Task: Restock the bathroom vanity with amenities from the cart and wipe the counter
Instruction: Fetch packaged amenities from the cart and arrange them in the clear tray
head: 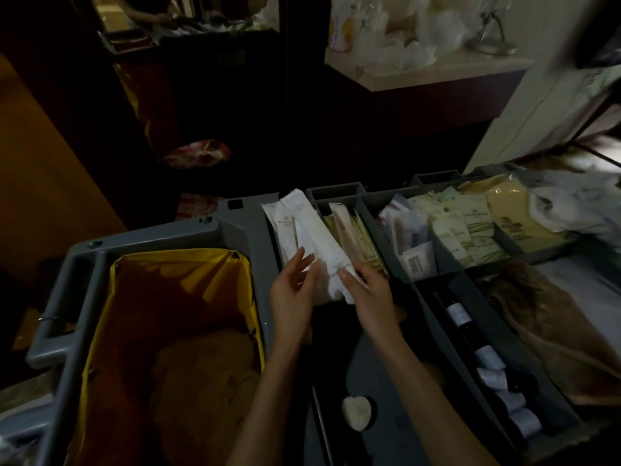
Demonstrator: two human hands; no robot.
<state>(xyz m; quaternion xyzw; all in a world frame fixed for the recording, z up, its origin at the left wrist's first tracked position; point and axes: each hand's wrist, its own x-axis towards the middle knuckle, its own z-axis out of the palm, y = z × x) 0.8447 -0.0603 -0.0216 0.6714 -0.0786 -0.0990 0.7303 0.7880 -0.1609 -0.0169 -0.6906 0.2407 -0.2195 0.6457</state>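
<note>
At centre frame, a person's left hand (291,297) and right hand (368,294) together grasp white amenity packets (316,237) standing in a grey cart (235,227) compartment. The pale vanity counter (437,74) sits upper right.

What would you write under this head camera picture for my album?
Both hands, left hand and right hand, sort white amenity packets over the grey housekeeping cart, beside its yellow-lined bag.

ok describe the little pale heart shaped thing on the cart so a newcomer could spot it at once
Start at the grey plastic housekeeping cart with the yellow-lined bag on its left. Right of that bag, nearest the viewer and below the two hands, is a dark shelf; the small cream heart-shaped soap lies there alone. Unlike the flat white packets above, it is rounded and unwrapped.
</note>
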